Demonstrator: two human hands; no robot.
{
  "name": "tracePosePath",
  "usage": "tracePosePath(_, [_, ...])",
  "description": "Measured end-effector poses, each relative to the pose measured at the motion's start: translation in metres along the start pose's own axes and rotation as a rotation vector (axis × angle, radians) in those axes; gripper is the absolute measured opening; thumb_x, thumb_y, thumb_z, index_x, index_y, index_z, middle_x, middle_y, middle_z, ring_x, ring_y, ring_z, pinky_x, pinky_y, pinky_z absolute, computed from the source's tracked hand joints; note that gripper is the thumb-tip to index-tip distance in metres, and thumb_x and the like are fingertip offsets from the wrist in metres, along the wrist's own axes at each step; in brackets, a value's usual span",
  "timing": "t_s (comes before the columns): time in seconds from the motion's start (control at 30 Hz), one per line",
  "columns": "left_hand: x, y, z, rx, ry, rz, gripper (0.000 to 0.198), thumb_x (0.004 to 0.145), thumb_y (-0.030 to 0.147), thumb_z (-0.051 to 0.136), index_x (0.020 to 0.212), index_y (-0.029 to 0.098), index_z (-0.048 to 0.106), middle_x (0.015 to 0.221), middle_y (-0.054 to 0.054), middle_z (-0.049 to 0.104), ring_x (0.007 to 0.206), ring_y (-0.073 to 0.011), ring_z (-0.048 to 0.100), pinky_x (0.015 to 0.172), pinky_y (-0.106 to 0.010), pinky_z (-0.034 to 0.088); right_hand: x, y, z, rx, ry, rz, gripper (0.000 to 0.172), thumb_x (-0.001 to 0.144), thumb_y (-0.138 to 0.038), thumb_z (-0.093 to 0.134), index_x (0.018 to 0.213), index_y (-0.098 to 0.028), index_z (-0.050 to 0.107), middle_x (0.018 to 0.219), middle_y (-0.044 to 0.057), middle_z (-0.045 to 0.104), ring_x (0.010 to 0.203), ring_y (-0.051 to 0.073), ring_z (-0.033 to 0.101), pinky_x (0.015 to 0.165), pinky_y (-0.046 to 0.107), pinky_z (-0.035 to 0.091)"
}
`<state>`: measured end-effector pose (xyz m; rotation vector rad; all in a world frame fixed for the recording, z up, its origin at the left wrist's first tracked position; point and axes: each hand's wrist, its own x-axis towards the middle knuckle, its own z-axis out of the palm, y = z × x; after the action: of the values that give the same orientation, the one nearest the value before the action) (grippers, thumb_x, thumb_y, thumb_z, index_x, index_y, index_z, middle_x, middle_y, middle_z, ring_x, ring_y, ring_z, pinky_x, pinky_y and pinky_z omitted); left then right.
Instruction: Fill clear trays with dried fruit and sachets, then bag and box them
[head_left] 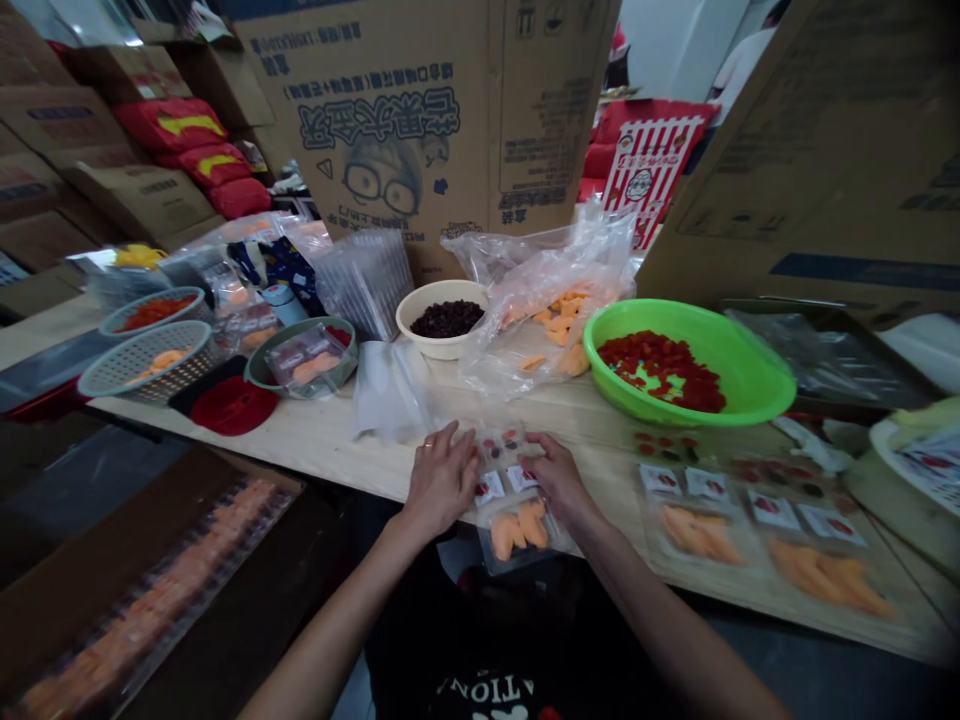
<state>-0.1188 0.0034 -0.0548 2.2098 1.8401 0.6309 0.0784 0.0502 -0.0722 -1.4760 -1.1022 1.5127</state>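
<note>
Nearest me, my left hand [441, 480] and right hand [561, 480] lie fingers-apart on a plastic mango pack [517, 530] overhanging the table edge [315, 450]; one slip could drop it.

Soft indoor light fills the scene, brightest at the top left, with glare on the plastic bag [540, 310] (the shiniest spot of all). The wide lens bends the table [322, 440] and cardboard boxes [825, 150] near the edges; the left hand [442, 480] looks fairly sharp, and shadows are faint.

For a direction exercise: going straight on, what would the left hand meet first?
The left hand would probably meet the clear packet at its fingertips first, though depth is unclear.
</note>
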Motion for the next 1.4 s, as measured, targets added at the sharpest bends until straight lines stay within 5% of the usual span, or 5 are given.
tracePosePath(0.27, [0.002, 0.014, 0.017, -0.018, -0.269, 0.203, 0.069, 0.099, 0.057, 0.038, 0.156, 0.02, 0.029, 0.162, -0.015, 0.025, 0.153, -0.0331, 0.012, 0.121, -0.056, 0.017, 0.008, -0.003, 0.001, -0.223, 0.051, -0.059, 0.058, 0.077, -0.028, 0.056, 0.134, -0.017, 0.05, 0.07, -0.001, 0.062, 0.064, 0.019, 0.062, 0.057, 0.027, 0.048])
tracePosePath(0.5, [-0.036, 0.025, 0.011, -0.077, -0.409, 0.203, 0.133, 0.06, 0.074, 0.075, 0.159, 0.012, 0.011, 0.163, -0.026, 0.009, 0.151, -0.0438, -0.001, 0.117, -0.069, 0.008, -0.012, -0.027, 0.008, -1.276, 0.086, -0.306, 0.033, 0.087, -0.016, 0.053, 0.118, -0.015, 0.064, 0.125, 0.02, 0.06, 0.114, 0.032, 0.058, 0.094, 0.043, 0.044])
tracePosePath(0.63, [-0.039, 0.018, 0.006, -0.181, -0.353, 0.115, 0.126, 0.07, 0.045, 0.079, 0.159, 0.012, -0.003, 0.162, -0.027, 0.016, 0.151, -0.0394, 0.016, 0.119, -0.061, 0.024, -0.025, -0.037, 0.023, -1.605, -0.165, -0.599, 0.043, 0.083, -0.009, 0.056, 0.126, -0.012, 0.062, 0.151, 0.022, 0.041, 0.137, 0.041, 0.035, 0.107, 0.054, 0.031])
tracePosePath(0.73, [-0.036, 0.01, 0.004, -0.25, -0.256, 0.101, 0.127, 0.071, 0.032, 0.079, 0.157, 0.014, -0.013, 0.162, -0.027, 0.016, 0.149, -0.0372, 0.024, 0.118, -0.055, 0.032, -0.017, -0.041, 0.04, -1.688, -0.27, -0.696, 0.039, 0.091, -0.01, 0.047, 0.127, -0.012, 0.062, 0.137, 0.021, 0.055, 0.128, 0.036, 0.046, 0.102, 0.049, 0.036])
tracePosePath(1.4, [-0.028, -0.021, 0.026, -0.369, 0.139, -0.017, 0.133, 0.068, 0.035, 0.086, 0.157, 0.027, -0.013, 0.151, -0.021, 0.029, 0.14, -0.0382, 0.037, 0.108, -0.057, 0.043, 0.019, -0.045, 0.079, -1.699, -0.27, -0.959, 0.023, 0.095, -0.01, 0.043, 0.11, -0.01, 0.061, 0.104, 0.018, 0.066, 0.097, 0.029, 0.063, 0.082, 0.04, 0.047])
